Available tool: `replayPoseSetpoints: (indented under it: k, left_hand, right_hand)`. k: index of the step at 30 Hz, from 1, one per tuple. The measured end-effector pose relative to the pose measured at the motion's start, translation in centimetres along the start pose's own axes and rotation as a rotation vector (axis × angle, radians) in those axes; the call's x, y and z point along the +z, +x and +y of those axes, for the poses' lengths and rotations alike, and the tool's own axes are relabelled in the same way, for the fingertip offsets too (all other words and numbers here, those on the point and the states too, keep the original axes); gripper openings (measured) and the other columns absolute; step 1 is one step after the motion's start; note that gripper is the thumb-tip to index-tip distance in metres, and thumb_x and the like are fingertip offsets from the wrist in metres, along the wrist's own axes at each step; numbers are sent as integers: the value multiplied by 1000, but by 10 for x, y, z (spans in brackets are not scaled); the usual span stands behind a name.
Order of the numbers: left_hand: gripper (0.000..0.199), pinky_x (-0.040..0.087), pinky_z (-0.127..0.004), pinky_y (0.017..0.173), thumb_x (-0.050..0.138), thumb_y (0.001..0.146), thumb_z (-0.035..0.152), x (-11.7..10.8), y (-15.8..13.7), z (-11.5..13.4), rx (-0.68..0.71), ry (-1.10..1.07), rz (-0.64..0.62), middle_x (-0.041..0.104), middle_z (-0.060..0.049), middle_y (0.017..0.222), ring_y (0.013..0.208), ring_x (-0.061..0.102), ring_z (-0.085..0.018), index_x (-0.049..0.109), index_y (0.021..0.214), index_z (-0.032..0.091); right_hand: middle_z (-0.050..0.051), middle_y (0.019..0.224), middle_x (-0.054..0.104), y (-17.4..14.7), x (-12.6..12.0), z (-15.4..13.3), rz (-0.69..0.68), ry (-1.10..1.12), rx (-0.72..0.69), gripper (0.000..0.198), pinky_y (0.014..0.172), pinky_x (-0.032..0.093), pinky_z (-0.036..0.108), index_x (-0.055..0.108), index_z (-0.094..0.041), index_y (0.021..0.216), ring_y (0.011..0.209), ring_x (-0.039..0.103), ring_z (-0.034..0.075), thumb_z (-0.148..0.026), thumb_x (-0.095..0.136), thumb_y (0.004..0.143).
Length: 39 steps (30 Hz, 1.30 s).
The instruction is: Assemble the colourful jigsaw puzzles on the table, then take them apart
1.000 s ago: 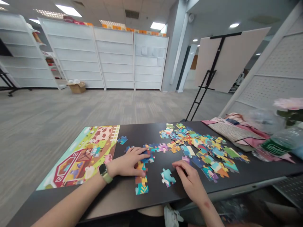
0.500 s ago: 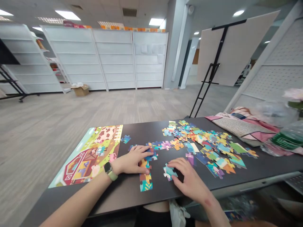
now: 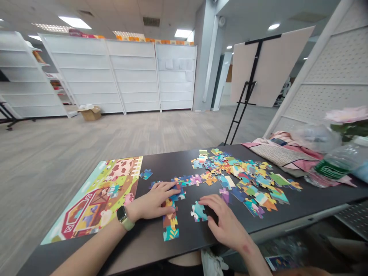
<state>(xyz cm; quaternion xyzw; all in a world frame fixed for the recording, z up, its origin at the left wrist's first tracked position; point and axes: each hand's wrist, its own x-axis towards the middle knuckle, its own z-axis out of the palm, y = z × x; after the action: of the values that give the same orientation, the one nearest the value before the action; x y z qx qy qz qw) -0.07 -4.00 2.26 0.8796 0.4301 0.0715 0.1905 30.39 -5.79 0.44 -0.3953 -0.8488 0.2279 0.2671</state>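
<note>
My left hand, with a watch on its wrist, lies flat with fingers stretched over a strip of joined puzzle pieces. Part of that strip is hidden beneath the palm and fingers. At its upper end, a joined row of pieces runs rightward. On the dark table, a teal puzzle piece sits between the thumb and index finger of my right hand, which is closed at its edges. A purple piece lies just beyond that hand.
A farm picture lies at the left of the table, with a loose blue piece beside it. Many loose pieces are heaped at right. Beyond them are a folded cloth and a plastic bottle.
The camera view has turned slightly right, so everything sits further left. The teal piece has turned a little at my right fingertips. My left hand stays on the strip.
</note>
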Motion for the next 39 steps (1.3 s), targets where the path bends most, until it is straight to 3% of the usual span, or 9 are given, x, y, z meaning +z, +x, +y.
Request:
replayPoseSetpoints:
  k: [12, 17, 27, 33, 36, 39]
  left_hand:
    - [59, 25, -62, 117, 55, 97, 54, -1, 1, 1, -19, -5, -18, 29, -8, 164, 147, 29, -37, 39, 151, 37]
    - [58, 21, -64, 118, 54, 98, 53, 0, 1, 2, -42, -20, -41, 27, -6, 165, 150, 25, -36, 38, 152, 38]
    - [58, 29, -64, 116, 53, 97, 56, 17, 1, -16, -49, 18, 4, 31, -1, 163, 148, 29, -38, 35, 152, 47]
    - [59, 27, -64, 116, 53, 96, 58, 13, 1, -12, -82, 19, -11, 29, -1, 164, 148, 29, -38, 36, 151, 47]
    - [58, 26, -64, 116, 52, 97, 58, 11, 2, -11, -89, 16, -34, 27, -2, 164, 149, 27, -38, 36, 151, 45]
    - [59, 25, -65, 117, 53, 97, 56, 10, 2, -9, -87, 10, -42, 26, -3, 165, 150, 25, -38, 35, 153, 44]
  right_hand:
    - [7, 121, 64, -1, 3, 8, 77, 83, 146, 53, 104, 47, 40, 61, -22, 119, 117, 58, 21, 1, 37, 77]
    - [6, 118, 65, -2, -2, 1, 92, 108, 136, 51, 103, 47, 37, 62, -22, 117, 114, 59, 20, 2, 40, 78]
    - [3, 107, 69, -2, 2, -4, 195, 79, 160, 43, 95, 50, 33, 65, -24, 110, 106, 62, 19, 1, 47, 79]
    - [2, 103, 70, 0, 5, -9, 194, 89, 102, 35, 91, 51, 33, 66, -24, 106, 103, 61, 20, -3, 48, 85]
    - [4, 102, 70, -10, -3, 0, 352, 57, 79, 29, 91, 51, 34, 66, -23, 102, 101, 62, 20, -8, 45, 90]
    - [9, 103, 70, -39, -18, 31, 729, -181, 238, 20, 95, 48, 44, 67, -22, 101, 102, 61, 26, -21, 48, 95]
